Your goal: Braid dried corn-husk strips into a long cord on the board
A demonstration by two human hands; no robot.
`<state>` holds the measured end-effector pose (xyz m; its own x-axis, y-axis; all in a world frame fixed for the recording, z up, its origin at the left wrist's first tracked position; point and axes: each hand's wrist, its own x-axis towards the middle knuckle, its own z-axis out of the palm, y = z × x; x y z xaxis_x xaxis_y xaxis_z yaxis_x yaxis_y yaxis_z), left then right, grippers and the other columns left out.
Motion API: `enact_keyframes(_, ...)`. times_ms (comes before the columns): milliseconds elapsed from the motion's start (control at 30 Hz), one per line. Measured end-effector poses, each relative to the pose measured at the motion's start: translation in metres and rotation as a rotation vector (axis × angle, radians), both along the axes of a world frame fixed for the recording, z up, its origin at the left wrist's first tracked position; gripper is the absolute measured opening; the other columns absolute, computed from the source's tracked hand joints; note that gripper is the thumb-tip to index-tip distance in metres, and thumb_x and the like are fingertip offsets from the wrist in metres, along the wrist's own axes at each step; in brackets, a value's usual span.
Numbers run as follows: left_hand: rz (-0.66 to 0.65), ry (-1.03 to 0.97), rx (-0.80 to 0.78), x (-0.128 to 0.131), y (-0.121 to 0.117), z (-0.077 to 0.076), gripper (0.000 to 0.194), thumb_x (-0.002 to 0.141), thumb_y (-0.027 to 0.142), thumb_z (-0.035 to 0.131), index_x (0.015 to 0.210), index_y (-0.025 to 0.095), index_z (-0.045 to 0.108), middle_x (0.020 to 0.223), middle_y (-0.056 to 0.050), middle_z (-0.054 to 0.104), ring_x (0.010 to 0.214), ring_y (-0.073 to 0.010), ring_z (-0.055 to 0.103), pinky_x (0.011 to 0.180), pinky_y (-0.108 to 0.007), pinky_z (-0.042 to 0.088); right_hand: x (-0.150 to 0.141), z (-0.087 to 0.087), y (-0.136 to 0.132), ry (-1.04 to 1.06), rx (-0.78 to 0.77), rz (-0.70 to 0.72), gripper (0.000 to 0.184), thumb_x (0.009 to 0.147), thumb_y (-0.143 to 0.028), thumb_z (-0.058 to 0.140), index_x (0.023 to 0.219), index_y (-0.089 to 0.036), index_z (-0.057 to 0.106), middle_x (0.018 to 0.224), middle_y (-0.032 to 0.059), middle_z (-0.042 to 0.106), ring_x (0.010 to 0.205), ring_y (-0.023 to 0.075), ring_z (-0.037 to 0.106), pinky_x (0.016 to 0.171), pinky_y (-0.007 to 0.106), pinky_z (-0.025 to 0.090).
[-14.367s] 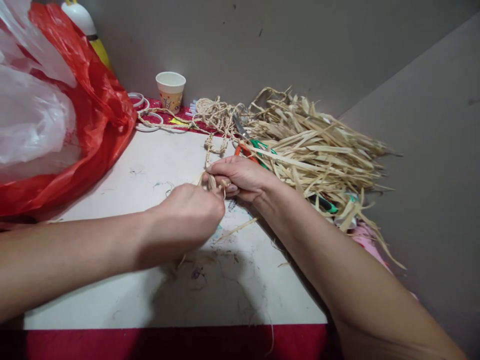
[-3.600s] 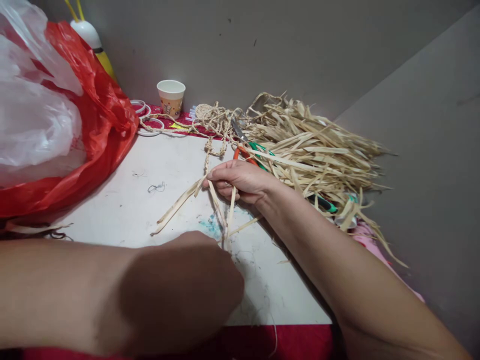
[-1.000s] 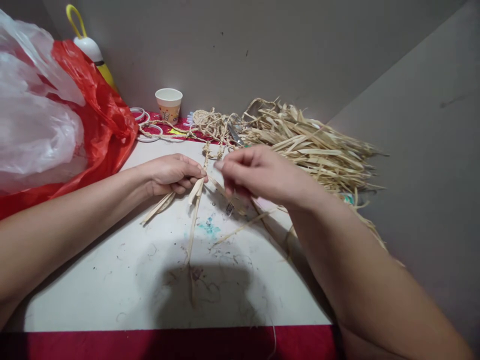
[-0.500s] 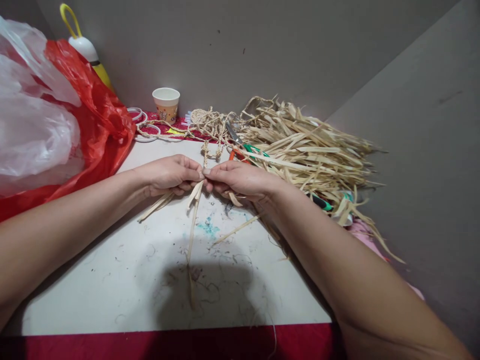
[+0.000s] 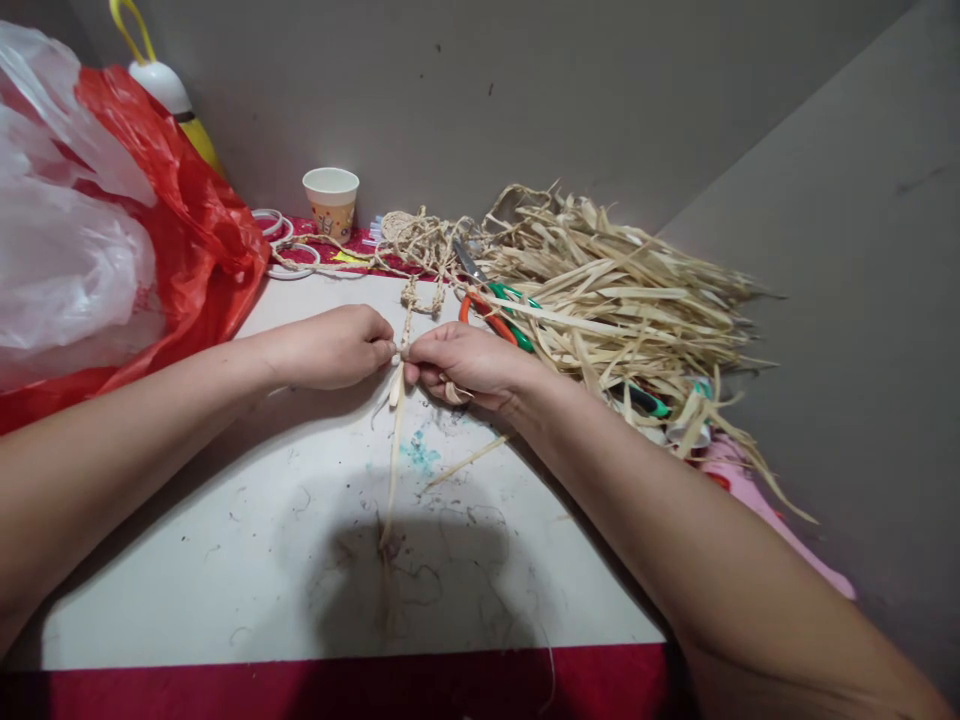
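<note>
My left hand (image 5: pixel 349 345) is closed, its thumb and fingers pinched at the left side of a braided straw cord. From the right, my right hand (image 5: pixel 465 360) pinches the straw at the same spot, and a curled strip end shows under its fingers. The braided straw cord (image 5: pixel 408 322) runs away from me between the hands towards a tangle of finished cord (image 5: pixel 427 245). Below the fingertips, loose straw strips (image 5: pixel 396 430) hang towards me over the white board (image 5: pixel 225 560). Part of the straw is hidden inside the fingers.
A large heap of dry straw strips (image 5: pixel 630 290) lies at the back right, with scissors (image 5: pixel 517 325) at its left edge. A paper cup (image 5: pixel 331 205) stands at the back. Red and white plastic bags (image 5: pixel 210 240) fill the left side. Grey walls stand behind and right.
My left hand has turned over, knuckles up, and moved slightly left, opening a small gap between the hands. The straw strips that stuck out below it are now out of sight.
</note>
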<state>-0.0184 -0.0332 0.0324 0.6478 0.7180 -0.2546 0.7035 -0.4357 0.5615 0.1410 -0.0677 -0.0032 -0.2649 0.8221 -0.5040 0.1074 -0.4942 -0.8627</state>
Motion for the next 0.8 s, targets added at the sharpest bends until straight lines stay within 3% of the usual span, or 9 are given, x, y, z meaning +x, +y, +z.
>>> enact_keyframes(133, 0.0, 0.107, 0.008, 0.005, -0.013, 0.003, 0.027, 0.081, 0.028, 0.044, 0.059, 0.016, 0.056, 0.047, 0.001, 0.047, 0.045, -0.0106, 0.038, 0.047, -0.023, 0.025, -0.002, 0.0, -0.001, 0.055, -0.023, -0.024, 0.022, 0.075, -0.012, 0.047, 0.053, -0.013, 0.048, 0.033, -0.0066, 0.032, 0.026, 0.0031, 0.023, 0.026, 0.014, 0.015)
enact_keyframes(267, -0.012, 0.206, 0.19, 0.009, -0.028, 0.0, 0.032, 0.084, 0.036, 0.041, 0.072, 0.015, 0.062, 0.062, -0.006, 0.06, 0.053, -0.0147, 0.048, 0.05, -0.025, 0.028, -0.001, 0.0, -0.002, 0.119, -0.035, -0.026, 0.028, 0.076, -0.014, 0.048, 0.05, -0.017, 0.037, 0.036, -0.0061, 0.033, 0.028, 0.0031, 0.023, 0.026, 0.014, 0.015)
enact_keyframes(400, -0.071, 0.341, 0.346, 0.012, -0.037, -0.007, 0.024, 0.081, 0.025, 0.044, 0.081, 0.013, 0.064, 0.073, -0.014, 0.065, 0.068, -0.0234, 0.059, 0.057, -0.028, 0.032, 0.0, 0.0, -0.003, 0.152, -0.038, -0.038, 0.03, 0.076, -0.014, 0.048, 0.049, -0.017, 0.035, 0.038, -0.0061, 0.033, 0.029, 0.0031, 0.024, 0.026, 0.014, 0.015)
enact_keyframes(533, -0.025, 0.271, 0.34, 0.013, -0.042, -0.015, 0.016, 0.075, 0.016, 0.052, 0.085, 0.012, 0.063, 0.07, -0.013, 0.064, 0.077, -0.0277, 0.062, 0.064, -0.03, 0.038, -0.002, 0.0, -0.004, 0.146, -0.039, -0.036, 0.034, 0.078, -0.015, 0.05, 0.048, -0.017, 0.034, 0.037, -0.0067, 0.031, 0.028, 0.0026, 0.025, 0.027, 0.013, 0.016)
enact_keyframes(667, -0.015, 0.153, 0.239, 0.012, -0.055, -0.02, 0.012, 0.069, 0.01, 0.057, 0.08, 0.013, 0.061, 0.064, -0.009, 0.06, 0.071, -0.0244, 0.06, 0.061, -0.028, 0.037, -0.001, 0.0, -0.004, 0.135, -0.037, -0.017, 0.032, 0.077, -0.01, 0.05, 0.048, -0.016, 0.037, 0.036, -0.0067, 0.031, 0.028, 0.0023, 0.024, 0.027, 0.013, 0.017)
enact_keyframes(800, -0.286, 0.104, 0.178, 0.008, -0.068, -0.008, 0.004, 0.067, 0.015, 0.058, 0.064, 0.017, 0.056, 0.049, -0.001, 0.047, 0.045, -0.014, 0.042, 0.047, -0.029, 0.024, 0.006, 0.004, -0.003, 0.173, -0.075, 0.026, 0.019, 0.08, -0.01, 0.047, 0.062, -0.011, 0.053, 0.038, -0.0077, 0.031, 0.028, 0.002, 0.022, 0.027, 0.011, 0.018)
